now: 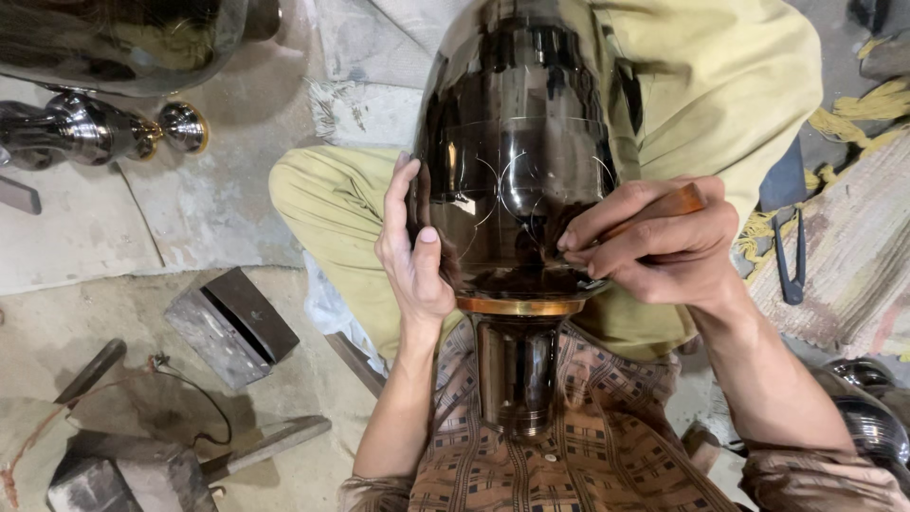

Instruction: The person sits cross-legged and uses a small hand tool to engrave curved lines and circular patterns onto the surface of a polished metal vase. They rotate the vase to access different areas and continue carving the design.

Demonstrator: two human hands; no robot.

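A large dark polished metal vessel (517, 142) with a brass band (519, 305) lies across my lap, its neck pointing toward me. Thin curved lines are scratched into its shiny side. My left hand (413, 248) presses flat against the vessel's left side, fingers spread upward. My right hand (664, 242) grips a wooden-handled tool (664, 207), whose tip rests on the vessel's surface near the scratched lines.
On the concrete floor at left lie a metal block (230, 325), a hammer (248, 453) and a wire. Shiny metal pieces (90, 128) sit at upper left. Black pliers (790, 256) lie on a woven mat (853, 256) at right. Another polished vessel (867, 412) is at lower right.
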